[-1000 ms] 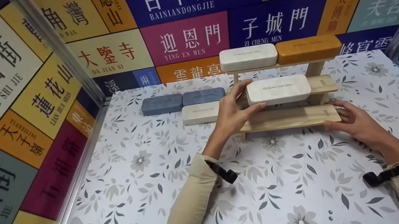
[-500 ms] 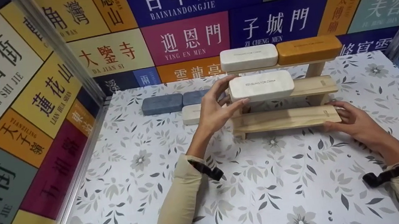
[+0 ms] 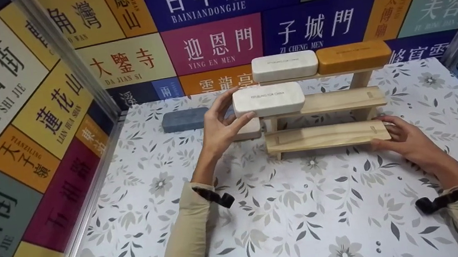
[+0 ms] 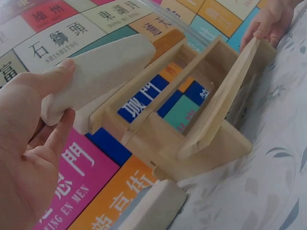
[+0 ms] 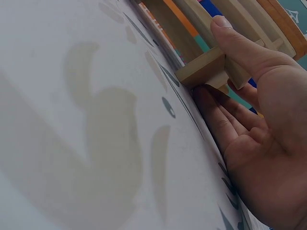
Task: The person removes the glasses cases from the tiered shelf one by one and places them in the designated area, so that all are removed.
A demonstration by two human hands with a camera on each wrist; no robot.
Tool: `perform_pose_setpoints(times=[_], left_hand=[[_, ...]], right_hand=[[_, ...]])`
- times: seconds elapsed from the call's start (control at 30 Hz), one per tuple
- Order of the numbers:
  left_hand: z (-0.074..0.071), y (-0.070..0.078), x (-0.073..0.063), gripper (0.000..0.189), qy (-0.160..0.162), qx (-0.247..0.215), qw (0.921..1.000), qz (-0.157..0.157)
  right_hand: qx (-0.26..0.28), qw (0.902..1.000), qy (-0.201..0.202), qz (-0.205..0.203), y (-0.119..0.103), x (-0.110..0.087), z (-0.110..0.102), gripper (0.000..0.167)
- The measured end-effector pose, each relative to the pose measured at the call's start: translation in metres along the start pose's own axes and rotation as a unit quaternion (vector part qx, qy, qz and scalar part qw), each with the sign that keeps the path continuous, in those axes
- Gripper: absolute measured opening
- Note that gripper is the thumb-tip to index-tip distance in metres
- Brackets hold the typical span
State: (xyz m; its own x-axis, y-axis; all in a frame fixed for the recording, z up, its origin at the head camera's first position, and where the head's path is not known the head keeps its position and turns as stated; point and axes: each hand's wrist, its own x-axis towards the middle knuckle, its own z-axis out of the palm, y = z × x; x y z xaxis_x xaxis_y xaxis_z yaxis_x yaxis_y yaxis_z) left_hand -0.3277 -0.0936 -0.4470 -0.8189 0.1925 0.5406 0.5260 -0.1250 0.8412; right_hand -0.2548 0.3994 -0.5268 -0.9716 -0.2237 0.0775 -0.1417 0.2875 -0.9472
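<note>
Carried leftward the raised white case (image 3: 269, 100), pinching its left end in the left hand (image 3: 218, 130) beside the wooden rack (image 3: 339, 100), gripping the bottom shelf (image 3: 326, 136) with the right hand (image 3: 409, 141), probably for steadiness

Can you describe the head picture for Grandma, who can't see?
A person's left hand holds a white box by a three-tier wooden stand while the right hand grips its lowest tier. A second white box and an orange box sit on top.
</note>
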Motion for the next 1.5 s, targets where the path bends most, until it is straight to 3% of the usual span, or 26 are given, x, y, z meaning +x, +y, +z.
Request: perform_pose_setpoints(times=[0.47,0.8,1.13,1.5], left_hand=[[-0.043,0.003,-0.012,0.069,0.05,-0.038,0.9979,-0.016],[-0.064,0.008,-0.017,0.07,0.078,-0.025,0.9967,-0.006],[-0.091,0.001,-0.03,0.071,0.09,-0.015,0.9958,-0.001],[-0.123,-0.007,-0.049,0.074,0.118,0.001,0.9918,-0.048]], right_hand=[[0.001,1.0,0.001,-0.005,0.001,0.0,0.001,0.068],[-0.011,0.9999,0.002,-0.002,0.0,0.0,0.0,0.069],[-0.033,0.9993,0.005,0.013,-0.001,0.001,0.001,0.072],[-0.022,0.9997,0.003,0.003,-0.001,0.0,0.001,0.074]])
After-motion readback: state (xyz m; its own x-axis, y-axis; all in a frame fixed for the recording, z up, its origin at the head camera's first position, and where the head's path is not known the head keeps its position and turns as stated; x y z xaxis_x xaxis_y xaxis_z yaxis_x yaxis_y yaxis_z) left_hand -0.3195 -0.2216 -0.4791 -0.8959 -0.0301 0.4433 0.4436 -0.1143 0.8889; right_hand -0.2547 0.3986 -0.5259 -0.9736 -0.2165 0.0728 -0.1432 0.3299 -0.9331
